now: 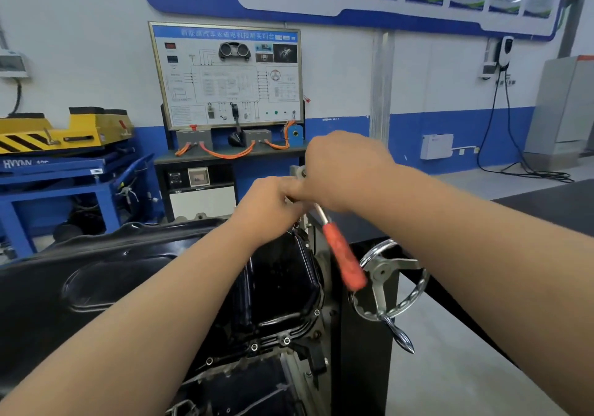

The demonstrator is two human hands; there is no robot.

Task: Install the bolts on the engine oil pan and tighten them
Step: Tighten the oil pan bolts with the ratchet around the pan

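Note:
The black oil pan point(135, 274) lies across the engine on a stand, and bolts point(254, 347) sit along its near flange. A ratchet wrench with a red handle point(344, 259) stands at the pan's far right corner, its handle hanging down toward me. My right hand point(345, 171) covers the wrench's head from above, fingers curled round it. My left hand point(273, 205) pinches at the same spot just below the right hand. The wrench head and the bolt under it are hidden by both hands.
A chrome handwheel point(390, 282) of the engine stand sits right of the wrench handle. Behind stand a training board point(226, 74) on a cabinet and a blue lift table point(64, 171) with yellow equipment at left. Cables lie on the grey floor point(466, 351) at right.

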